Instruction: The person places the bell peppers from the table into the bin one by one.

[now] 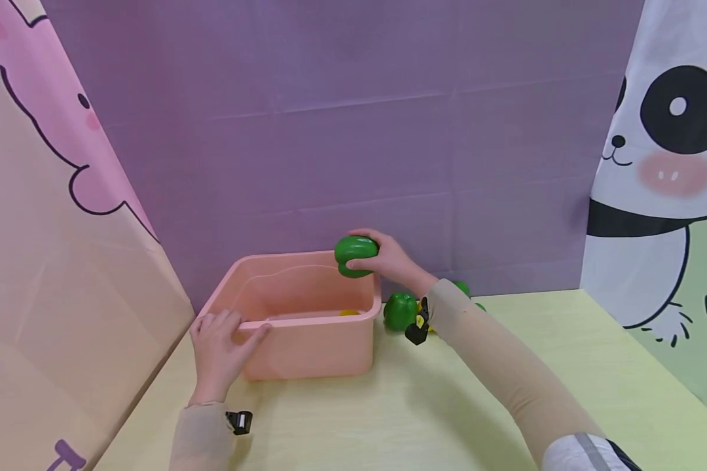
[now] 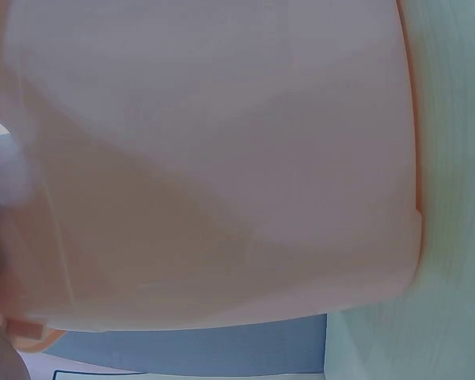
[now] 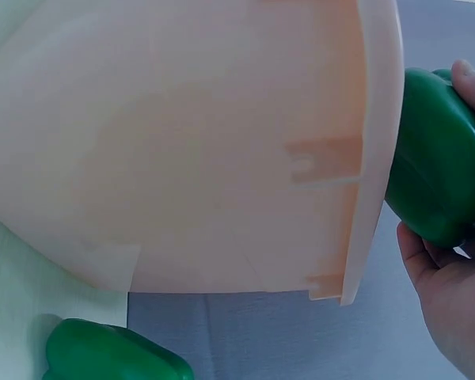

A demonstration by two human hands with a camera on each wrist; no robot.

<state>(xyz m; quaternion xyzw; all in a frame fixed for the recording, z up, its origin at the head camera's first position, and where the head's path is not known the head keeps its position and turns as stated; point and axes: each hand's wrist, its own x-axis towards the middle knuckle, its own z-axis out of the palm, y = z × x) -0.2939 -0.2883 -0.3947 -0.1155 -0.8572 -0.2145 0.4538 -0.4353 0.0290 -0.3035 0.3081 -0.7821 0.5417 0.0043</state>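
Note:
A green bell pepper (image 1: 355, 256) is held in my right hand (image 1: 389, 256) above the right back corner of a pink plastic bin (image 1: 312, 350). In the right wrist view, fingers and thumb grip the same green bell pepper (image 3: 439, 158) just beyond the bin's rim. My left hand (image 1: 219, 347) holds the front left corner of the rim, its thumb lying along the front edge. Something yellow (image 1: 349, 313) shows low inside the bin; the front wall hides most of it. The left wrist view is filled mostly by the bin's outer wall (image 2: 222, 174).
Right of the bin, another green bell pepper (image 1: 400, 312) rests on the pale wooden table (image 1: 342, 425). More green and yellow pieces are partly hidden behind my right forearm. A purple cloth backdrop (image 1: 330, 150) stands behind the bin, with printed panels at both sides.

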